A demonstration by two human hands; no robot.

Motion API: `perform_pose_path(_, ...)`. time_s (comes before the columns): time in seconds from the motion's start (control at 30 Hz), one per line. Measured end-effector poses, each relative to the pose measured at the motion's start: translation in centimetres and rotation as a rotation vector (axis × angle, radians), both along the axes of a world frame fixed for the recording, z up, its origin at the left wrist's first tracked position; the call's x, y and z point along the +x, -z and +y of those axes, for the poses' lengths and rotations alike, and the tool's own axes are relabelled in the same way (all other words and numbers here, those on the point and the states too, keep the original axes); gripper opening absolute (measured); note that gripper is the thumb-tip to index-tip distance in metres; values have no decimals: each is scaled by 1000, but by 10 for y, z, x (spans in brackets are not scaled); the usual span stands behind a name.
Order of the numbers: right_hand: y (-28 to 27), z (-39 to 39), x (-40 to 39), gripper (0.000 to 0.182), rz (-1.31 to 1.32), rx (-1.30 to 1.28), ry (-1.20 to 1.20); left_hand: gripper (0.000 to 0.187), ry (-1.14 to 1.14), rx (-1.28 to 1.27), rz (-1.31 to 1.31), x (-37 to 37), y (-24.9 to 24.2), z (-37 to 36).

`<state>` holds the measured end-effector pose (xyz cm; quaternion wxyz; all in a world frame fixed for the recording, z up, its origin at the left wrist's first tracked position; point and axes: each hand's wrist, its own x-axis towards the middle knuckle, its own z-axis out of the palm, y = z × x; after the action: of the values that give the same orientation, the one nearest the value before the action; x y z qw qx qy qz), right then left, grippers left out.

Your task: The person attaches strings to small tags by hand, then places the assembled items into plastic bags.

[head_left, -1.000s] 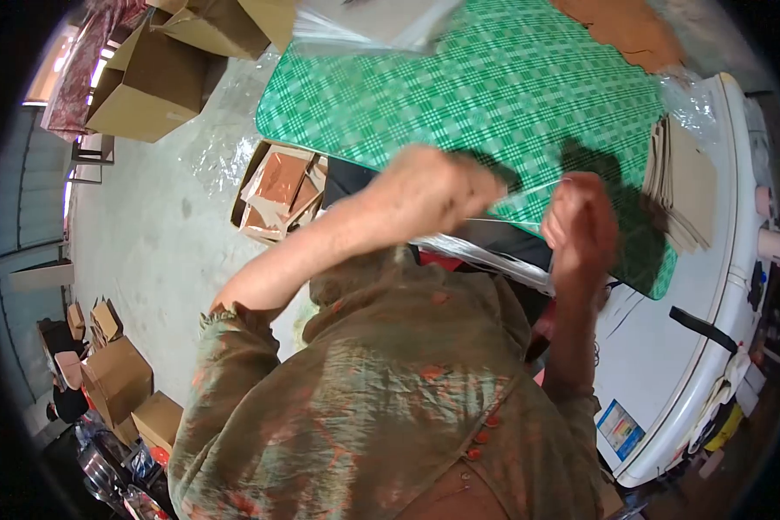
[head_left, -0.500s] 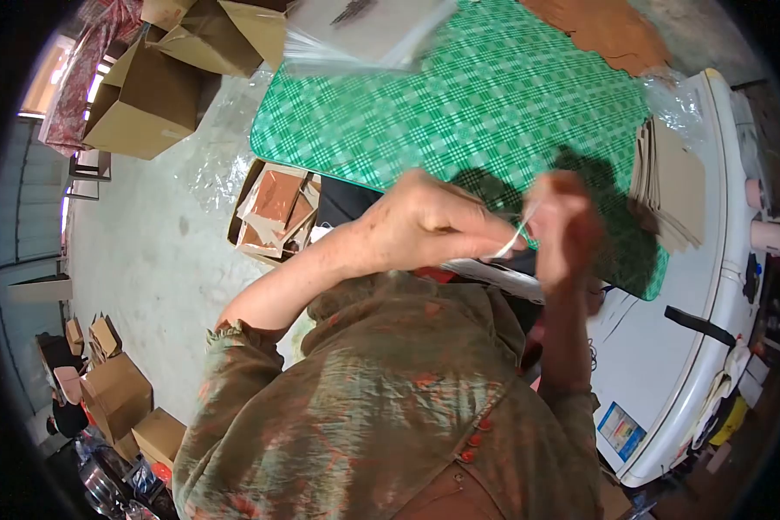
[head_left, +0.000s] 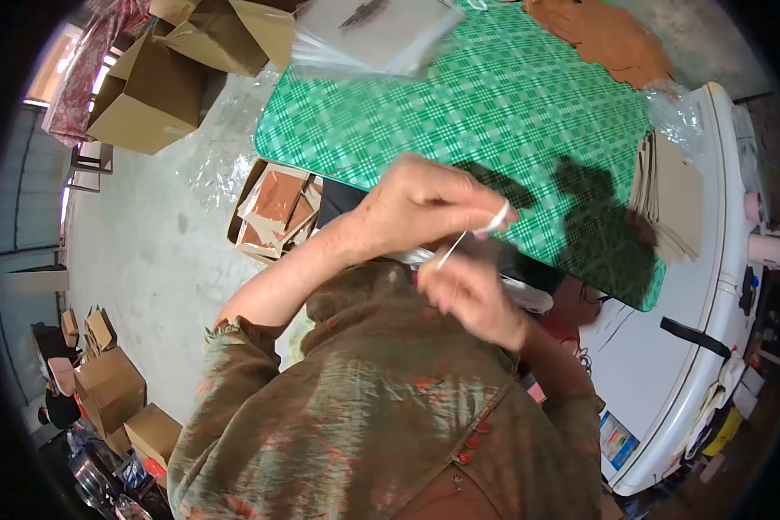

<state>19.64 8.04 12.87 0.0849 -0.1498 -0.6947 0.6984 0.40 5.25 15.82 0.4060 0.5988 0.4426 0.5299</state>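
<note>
White thread (head_left: 498,217) is looped round the fingertips of my left hand (head_left: 420,198), which is closed in a pinch above the near edge of the green checked table (head_left: 459,104). A taut length runs down from there to my right hand (head_left: 477,299). That hand is closer to my body, its fingers pinched on the thread and slightly blurred. Whether anything else sits between the left fingertips cannot be made out. Below the hands, partly hidden, lies more white material (head_left: 529,296) near my lap.
Clear plastic bags (head_left: 377,43) lie on the table's far left, brown leather (head_left: 611,43) at its far right. Grey-brown card pieces (head_left: 672,195) are stacked at right by a white appliance (head_left: 659,373). A box of brown scraps (head_left: 273,208) and cardboard boxes (head_left: 152,100) stand at left.
My right hand has swung from the right of my left hand down and left toward my body, drawing the thread round. My left hand has shifted slightly up and left.
</note>
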Motion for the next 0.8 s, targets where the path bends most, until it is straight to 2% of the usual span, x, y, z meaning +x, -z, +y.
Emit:
perform_pose_path(0.07,-48,1,7,5,94,232,-60,16,-49,53,131,-7,15,3)
perform_pose_path(0.1,-59,12,12,6,247,355,40,16,-30,-18,130,-7,17,-1)
perform_pose_path(0.13,-45,24,12,8,576,255,223,16,3,23,120,-5,18,-1)
perform_pose_path(0.2,-38,42,11,8,322,16,466,15,60,114,97,2,20,-5)
perform_pose_path(0.23,-24,50,1,8,151,66,524,15,100,59,62,4,8,-7)
perform_pose_path(0.3,14,31,-6,8,-71,32,443,15,13,132,102,2,13,-1)
perform_pose_path(0.33,29,6,-4,8,-123,-52,302,14,-37,168,124,0,15,2)
perform_pose_path(0.37,12,-4,-6,7,-29,80,140,14,-23,-21,32,-2,7,0)
perform_pose_path(0.4,-12,-10,-8,8,63,204,-18,14,-61,28,101,-5,16,2)
perform_pose_path(0.43,-24,-7,-8,9,287,342,55,14,-52,-8,68,-4,21,-2)
perform_pose_path(0.47,-35,4,1,8,236,267,112,14,-38,-40,35,-4,24,-5)
perform_pose_path(0.5,-39,24,11,4,186,86,220,14,-25,-17,54,-4,23,-6)
perform_pose_path(0.57,-24,50,4,3,127,-43,441,15,12,2,70,-2,13,-9)
perform_pose_path(0.6,-9,52,-7,5,122,6,555,15,-1,26,65,-2,13,-7)
perform_pose_path(0.63,-13,33,-14,8,80,-37,411,15,-13,49,62,-2,16,-5)
perform_pose_path(0.67,11,10,-15,5,107,-34,384,14,-28,67,59,-2,19,-4)
perform_pose_path(0.7,14,4,-8,5,-13,175,119,15,-31,33,-34,-2,22,-3)
perform_pose_path(0.73,0,-6,-8,5,-42,92,51,15,-34,-12,-42,-4,24,-3)
perform_pose_path(0.8,-32,-2,2,8,-9,84,49,15,-38,-110,-61,-8,29,-5)
